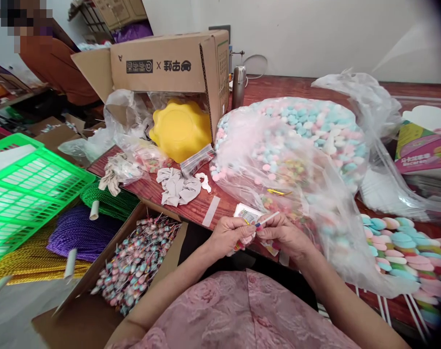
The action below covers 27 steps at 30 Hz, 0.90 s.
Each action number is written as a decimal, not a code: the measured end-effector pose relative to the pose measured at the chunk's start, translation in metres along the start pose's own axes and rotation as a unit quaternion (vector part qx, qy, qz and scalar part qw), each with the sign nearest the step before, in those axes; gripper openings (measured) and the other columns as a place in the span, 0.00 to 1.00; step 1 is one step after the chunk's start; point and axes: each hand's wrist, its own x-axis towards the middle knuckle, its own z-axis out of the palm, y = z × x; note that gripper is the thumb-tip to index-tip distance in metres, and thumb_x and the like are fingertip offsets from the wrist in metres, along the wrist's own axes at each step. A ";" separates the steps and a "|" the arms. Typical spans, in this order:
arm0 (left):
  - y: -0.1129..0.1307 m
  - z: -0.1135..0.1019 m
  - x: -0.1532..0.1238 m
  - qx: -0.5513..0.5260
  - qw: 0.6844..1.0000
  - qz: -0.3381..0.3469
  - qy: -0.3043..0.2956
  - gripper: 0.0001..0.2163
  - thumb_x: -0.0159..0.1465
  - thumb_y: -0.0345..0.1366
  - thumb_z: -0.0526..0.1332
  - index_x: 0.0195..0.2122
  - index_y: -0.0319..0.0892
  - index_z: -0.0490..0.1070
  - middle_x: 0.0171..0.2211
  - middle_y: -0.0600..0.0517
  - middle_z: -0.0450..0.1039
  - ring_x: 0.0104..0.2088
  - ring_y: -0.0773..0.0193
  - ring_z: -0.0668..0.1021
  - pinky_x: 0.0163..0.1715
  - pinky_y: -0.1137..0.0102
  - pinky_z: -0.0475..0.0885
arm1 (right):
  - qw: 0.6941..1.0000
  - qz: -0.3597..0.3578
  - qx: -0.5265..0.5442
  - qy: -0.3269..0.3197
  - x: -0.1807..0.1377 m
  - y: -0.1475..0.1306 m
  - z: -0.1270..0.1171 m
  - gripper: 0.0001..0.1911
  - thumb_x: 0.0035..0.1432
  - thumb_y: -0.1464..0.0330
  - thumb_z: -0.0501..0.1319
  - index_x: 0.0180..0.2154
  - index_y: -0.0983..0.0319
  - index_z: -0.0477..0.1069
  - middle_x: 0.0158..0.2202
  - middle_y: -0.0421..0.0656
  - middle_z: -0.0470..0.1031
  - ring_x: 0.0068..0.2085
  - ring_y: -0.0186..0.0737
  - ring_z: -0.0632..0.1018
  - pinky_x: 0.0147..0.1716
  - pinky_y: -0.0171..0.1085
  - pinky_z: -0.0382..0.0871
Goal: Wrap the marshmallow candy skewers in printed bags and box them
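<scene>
My left hand (230, 235) and my right hand (283, 236) meet at the table's front edge, fingers pinched together on a small lollipop (259, 226) with a white stick and a clear printed wrapper. A small printed wrapper sheet (245, 214) lies on the table just behind my fingers. Right behind that sits a big clear bag of pastel candies (296, 140). An open cardboard box of wrapped lollipops (135, 264) stands low to my left. Rows of pastel twisted candies on sticks (405, 252) lie to my right.
A tipped cardboard carton (169, 63) with a yellow bowl (180, 128) lies at the back left, with a metal flask (238, 86) beside it. Green plastic baskets (27, 189) and spools of purple, green and gold cord (78, 235) are on the left. Another person (49, 58) sits far left.
</scene>
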 end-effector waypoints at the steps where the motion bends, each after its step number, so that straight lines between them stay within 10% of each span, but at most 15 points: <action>1: 0.002 0.000 -0.001 -0.017 0.999 -0.034 -0.031 0.22 0.51 0.53 0.69 0.19 0.37 0.70 0.17 0.56 0.66 0.16 0.73 0.66 0.16 0.76 0.61 | 1.000 0.013 0.001 -0.018 -0.001 0.000 -0.002 0.17 0.38 0.57 0.71 0.21 0.63 0.73 0.17 0.38 0.69 0.19 0.31 0.65 0.20 0.32 0.58; 4: 0.006 -0.005 -0.002 -0.053 0.985 -0.113 -0.122 0.22 0.46 0.52 0.72 0.20 0.36 0.73 0.15 0.54 0.68 0.13 0.72 0.68 0.12 0.77 0.59 | 0.997 0.043 -0.024 -0.060 -0.008 -0.006 -0.001 0.17 0.41 0.57 0.71 0.19 0.62 0.70 0.14 0.36 0.65 0.16 0.30 0.61 0.16 0.32 0.52; 7: 0.005 -0.013 -0.002 -0.056 0.965 -0.170 -0.194 0.21 0.44 0.50 0.75 0.22 0.35 0.75 0.16 0.52 0.71 0.13 0.71 0.70 0.11 0.77 0.61 | 0.973 -0.082 -0.203 -0.075 -0.022 -0.015 0.005 0.12 0.52 0.62 0.66 0.21 0.61 0.72 0.18 0.38 0.69 0.20 0.32 0.66 0.22 0.33 0.58; 13: 0.004 -0.021 0.000 -0.033 0.919 -0.249 -0.305 0.18 0.43 0.48 0.76 0.22 0.37 0.76 0.17 0.52 0.72 0.14 0.70 0.70 0.12 0.76 0.65 | 0.745 -0.454 -0.486 -0.047 -0.045 -0.010 0.018 0.15 0.62 0.78 0.48 0.34 0.61 0.72 0.24 0.43 0.71 0.27 0.38 0.67 0.29 0.38 0.59; 20: -0.003 -0.020 0.008 0.007 0.857 -0.282 -0.431 0.19 0.43 0.48 0.76 0.24 0.37 0.77 0.18 0.52 0.74 0.16 0.70 0.72 0.14 0.77 0.68 | 0.655 -0.532 -0.522 -0.120 -0.052 -0.013 0.019 0.16 0.66 0.77 0.48 0.51 0.68 0.68 0.24 0.41 0.69 0.28 0.39 0.66 0.33 0.41 0.62; 27: -0.008 -0.015 0.012 0.060 0.825 -0.234 -0.511 0.22 0.42 0.50 0.76 0.30 0.37 0.78 0.25 0.52 0.77 0.25 0.63 0.77 0.24 0.69 0.73 | 0.623 -0.513 -0.565 -0.170 -0.055 -0.022 0.027 0.14 0.66 0.76 0.48 0.36 0.65 0.72 0.27 0.42 0.70 0.29 0.38 0.65 0.33 0.42 0.60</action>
